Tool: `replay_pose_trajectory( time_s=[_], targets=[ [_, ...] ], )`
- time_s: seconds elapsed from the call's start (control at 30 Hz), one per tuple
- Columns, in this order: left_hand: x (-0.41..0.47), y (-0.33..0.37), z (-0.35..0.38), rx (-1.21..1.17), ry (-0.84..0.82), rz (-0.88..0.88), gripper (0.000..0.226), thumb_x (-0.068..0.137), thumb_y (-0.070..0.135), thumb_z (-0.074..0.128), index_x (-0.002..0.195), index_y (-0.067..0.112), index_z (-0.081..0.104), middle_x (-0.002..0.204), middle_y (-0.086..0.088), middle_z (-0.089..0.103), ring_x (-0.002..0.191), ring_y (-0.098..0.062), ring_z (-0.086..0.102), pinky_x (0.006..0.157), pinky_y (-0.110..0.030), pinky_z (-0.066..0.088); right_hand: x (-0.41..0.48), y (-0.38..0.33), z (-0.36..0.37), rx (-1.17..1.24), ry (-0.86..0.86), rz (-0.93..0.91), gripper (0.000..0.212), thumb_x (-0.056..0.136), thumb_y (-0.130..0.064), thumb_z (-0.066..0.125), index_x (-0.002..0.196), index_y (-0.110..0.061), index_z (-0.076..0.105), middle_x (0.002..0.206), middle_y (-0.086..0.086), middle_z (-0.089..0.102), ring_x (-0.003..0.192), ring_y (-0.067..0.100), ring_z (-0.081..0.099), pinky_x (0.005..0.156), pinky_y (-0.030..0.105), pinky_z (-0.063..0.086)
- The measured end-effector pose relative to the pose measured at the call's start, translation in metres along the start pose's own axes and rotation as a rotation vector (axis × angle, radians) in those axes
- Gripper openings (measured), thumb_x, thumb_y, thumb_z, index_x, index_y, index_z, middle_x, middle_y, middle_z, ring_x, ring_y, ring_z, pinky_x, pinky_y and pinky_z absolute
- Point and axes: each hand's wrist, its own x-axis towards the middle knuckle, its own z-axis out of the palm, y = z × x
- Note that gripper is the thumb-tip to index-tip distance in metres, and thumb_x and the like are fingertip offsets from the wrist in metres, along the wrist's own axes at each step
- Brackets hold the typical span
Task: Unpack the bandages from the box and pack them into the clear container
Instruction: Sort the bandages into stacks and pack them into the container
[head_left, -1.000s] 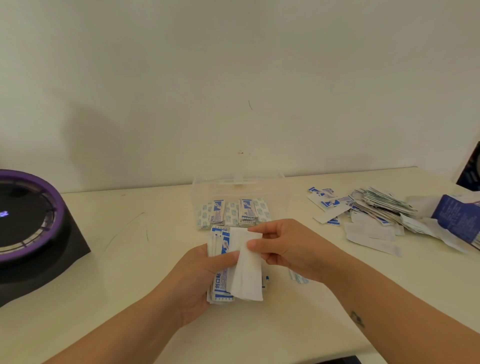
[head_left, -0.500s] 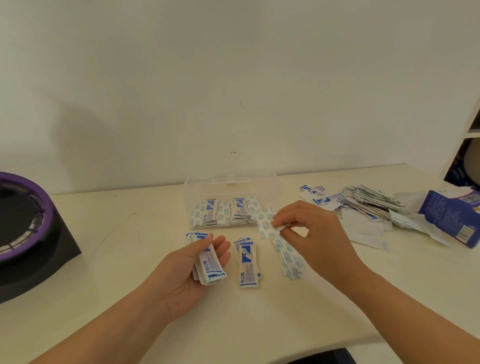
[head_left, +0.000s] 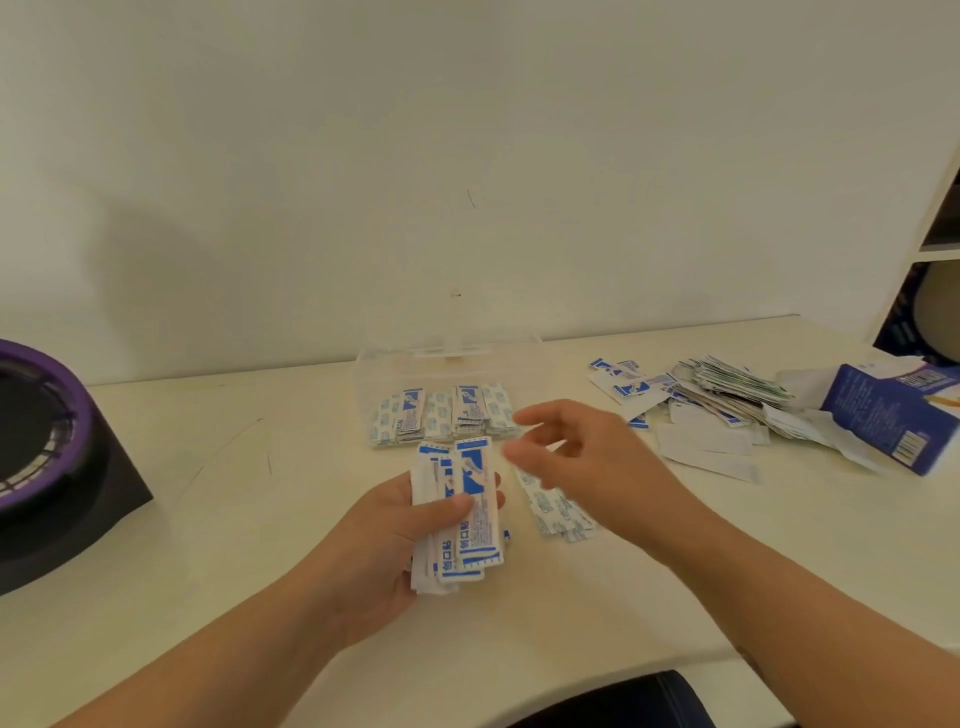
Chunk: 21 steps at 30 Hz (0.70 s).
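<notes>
Blue-and-white bandages (head_left: 462, 514) are gripped in the left hand (head_left: 384, 540) before the clear container (head_left: 449, 358), seemingly for packing, while the right hand (head_left: 587, 462), loosely open, is held empty beside them.

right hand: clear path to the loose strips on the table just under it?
Probably yes. The right hand is open and hovers just above the loose strips, nothing between. The left hand and its stack of bandages sit off to the side.

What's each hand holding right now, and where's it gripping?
The left hand grips a stack of wrapped bandages, thumb pressed across its middle, fingers behind. The right hand is blurred, fingers curled, apparently holding nothing.
</notes>
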Motion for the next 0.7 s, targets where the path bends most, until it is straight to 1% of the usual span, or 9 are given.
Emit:
replay_pose_trajectory(
  time_s=[0.07, 0.13, 0.27, 0.3, 0.4, 0.47, 0.57, 0.63, 0.7],
  targets=[
    [-0.002, 0.000, 0.001, 0.077, 0.000, 0.010, 0.025, 0.083, 0.005, 0.060, 0.107, 0.008, 0.064, 0.095, -0.016, 0.072, 0.072, -0.024, 0.070, 0.053, -0.030, 0.055, 0.009, -0.004, 0.014, 0.042, -0.147, 0.071, 0.026, 0.078, -0.033, 0.072, 0.100, -0.026, 0.062, 0.087, -0.009, 0.069, 0.063, -0.001, 0.061, 0.056, 0.014, 0.045],
    [-0.001, -0.001, -0.002, 0.144, 0.034, 0.029, 0.025, 0.082, 0.009, 0.063, 0.107, 0.012, 0.064, 0.093, -0.014, 0.073, 0.072, -0.023, 0.070, 0.053, -0.030, 0.054, 0.015, -0.005, 0.024, 0.099, -0.200, 0.089, 0.014, 0.080, -0.021, 0.073, 0.091, -0.019, 0.064, 0.085, -0.005, 0.072, 0.061, -0.001, 0.062, 0.055, 0.013, 0.047],
    [0.003, 0.001, -0.009, 0.149, 0.095, 0.067, 0.027, 0.079, 0.012, 0.067, 0.106, 0.012, 0.065, 0.094, -0.013, 0.073, 0.073, -0.024, 0.069, 0.067, -0.033, 0.049, 0.023, 0.000, 0.030, 0.176, -0.180, 0.115, 0.008, 0.080, -0.018, 0.072, 0.083, -0.014, 0.066, 0.082, -0.001, 0.074, 0.061, 0.000, 0.063, 0.052, 0.010, 0.046],
    [0.004, 0.002, -0.009, 0.130, 0.094, 0.067, 0.027, 0.080, 0.011, 0.066, 0.107, 0.011, 0.065, 0.094, -0.014, 0.073, 0.074, -0.024, 0.069, 0.068, -0.033, 0.049, 0.025, -0.001, 0.032, 0.191, -0.169, 0.120, 0.008, 0.080, -0.016, 0.073, 0.082, -0.013, 0.066, 0.081, -0.001, 0.073, 0.059, -0.001, 0.063, 0.051, 0.009, 0.044],
    [0.004, 0.005, -0.010, 0.038, 0.102, 0.059, 0.020, 0.089, 0.002, 0.054, 0.105, 0.007, 0.065, 0.093, -0.014, 0.073, 0.074, -0.023, 0.071, 0.058, -0.030, 0.057, 0.032, 0.000, 0.034, 0.227, -0.138, 0.130, 0.009, 0.079, -0.012, 0.073, 0.082, -0.014, 0.065, 0.080, -0.001, 0.074, 0.060, 0.000, 0.065, 0.049, 0.008, 0.043],
    [0.005, 0.007, -0.012, 0.052, 0.116, 0.074, 0.022, 0.091, -0.002, 0.051, 0.105, 0.008, 0.064, 0.094, -0.013, 0.074, 0.077, -0.024, 0.072, 0.060, -0.030, 0.058, 0.035, 0.000, 0.033, 0.280, -0.131, 0.150, 0.011, 0.079, -0.010, 0.073, 0.085, -0.016, 0.066, 0.079, -0.003, 0.074, 0.065, 0.002, 0.068, 0.051, 0.009, 0.044],
    [0.006, 0.008, -0.015, 0.080, 0.170, 0.107, 0.021, 0.088, -0.001, 0.056, 0.105, 0.008, 0.065, 0.093, -0.012, 0.074, 0.077, -0.024, 0.072, 0.059, -0.031, 0.058, 0.036, 0.002, 0.034, 0.369, -0.138, 0.190, 0.016, 0.079, -0.006, 0.071, 0.094, -0.012, 0.066, 0.085, 0.002, 0.075, 0.076, 0.012, 0.071, 0.059, 0.016, 0.052],
    [0.007, 0.007, -0.015, 0.086, 0.197, 0.122, 0.019, 0.086, 0.000, 0.060, 0.101, 0.010, 0.066, 0.089, -0.010, 0.075, 0.070, -0.021, 0.072, 0.051, -0.026, 0.055, 0.036, 0.004, 0.035, 0.436, -0.151, 0.215, 0.023, 0.080, -0.004, 0.069, 0.102, -0.007, 0.065, 0.092, 0.007, 0.074, 0.083, 0.019, 0.072, 0.073, 0.027, 0.058],
    [0.007, 0.006, -0.014, 0.092, 0.207, 0.123, 0.018, 0.085, 0.003, 0.061, 0.101, 0.011, 0.067, 0.086, -0.009, 0.075, 0.065, -0.018, 0.071, 0.048, -0.024, 0.053, 0.036, 0.006, 0.038, 0.436, -0.169, 0.221, 0.025, 0.080, -0.004, 0.069, 0.105, -0.007, 0.065, 0.094, 0.008, 0.074, 0.086, 0.021, 0.071, 0.082, 0.035, 0.057]
  ],
)
